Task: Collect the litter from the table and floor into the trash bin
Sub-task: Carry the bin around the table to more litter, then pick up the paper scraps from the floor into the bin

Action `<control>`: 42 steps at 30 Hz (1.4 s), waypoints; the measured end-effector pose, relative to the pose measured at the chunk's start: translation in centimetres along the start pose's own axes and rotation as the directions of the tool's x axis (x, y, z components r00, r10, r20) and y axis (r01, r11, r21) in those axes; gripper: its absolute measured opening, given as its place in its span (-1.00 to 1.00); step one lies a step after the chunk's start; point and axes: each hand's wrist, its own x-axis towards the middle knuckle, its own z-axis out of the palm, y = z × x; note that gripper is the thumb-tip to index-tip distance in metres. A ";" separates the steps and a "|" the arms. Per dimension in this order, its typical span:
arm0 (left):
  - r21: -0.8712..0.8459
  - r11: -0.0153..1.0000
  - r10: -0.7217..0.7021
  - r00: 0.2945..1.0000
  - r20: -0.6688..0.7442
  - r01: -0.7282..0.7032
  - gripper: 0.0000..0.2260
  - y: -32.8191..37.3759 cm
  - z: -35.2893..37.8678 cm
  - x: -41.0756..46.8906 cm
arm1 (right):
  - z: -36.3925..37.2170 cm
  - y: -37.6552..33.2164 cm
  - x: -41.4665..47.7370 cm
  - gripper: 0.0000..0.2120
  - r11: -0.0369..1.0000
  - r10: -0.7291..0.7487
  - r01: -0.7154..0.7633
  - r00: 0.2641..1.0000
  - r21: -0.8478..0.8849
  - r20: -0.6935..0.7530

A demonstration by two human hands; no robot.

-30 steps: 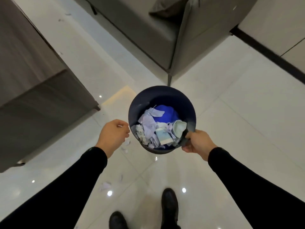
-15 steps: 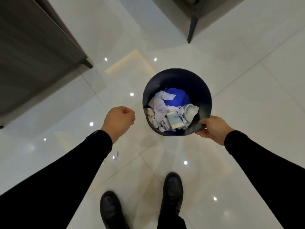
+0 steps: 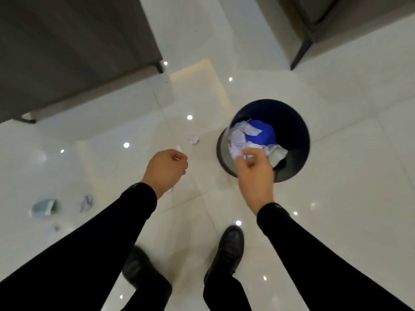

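Observation:
The dark blue trash bin (image 3: 294, 122) stands on the white tiled floor, with crumpled paper (image 3: 239, 140) and a pale cup inside it. My right hand (image 3: 254, 173) hovers over the bin's near rim, fingers loosely curled, gripping nothing. My left hand (image 3: 166, 169) hangs to the left of the bin in a loose fist, and nothing shows in it. Litter lies on the floor: a crumpled paper ball (image 3: 193, 139) left of the bin, a light blue paper cup (image 3: 43, 208) on its side at far left, another crumpled paper (image 3: 86, 203) beside it, and a small scrap (image 3: 52, 228).
A grey wood-grain table or cabinet (image 3: 78, 52) fills the upper left, its foot near the middle. A grey sofa with a dark leg (image 3: 301, 55) is at the upper right. My black shoes (image 3: 229, 248) stand on the glossy tiles below the hands.
My right hand has let go of the bin's rim, and the bin now rests on the floor. The view swung left, bringing the cup and papers into sight. My left hand stays curled.

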 end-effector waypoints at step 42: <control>0.098 0.995 0.094 0.715 -0.693 -0.037 -0.81 -49.5 -26.0 15.8 | 53.6 14.4 -11.5 -0.86 0.382 -0.310 0.897 0.352 -0.223 0.883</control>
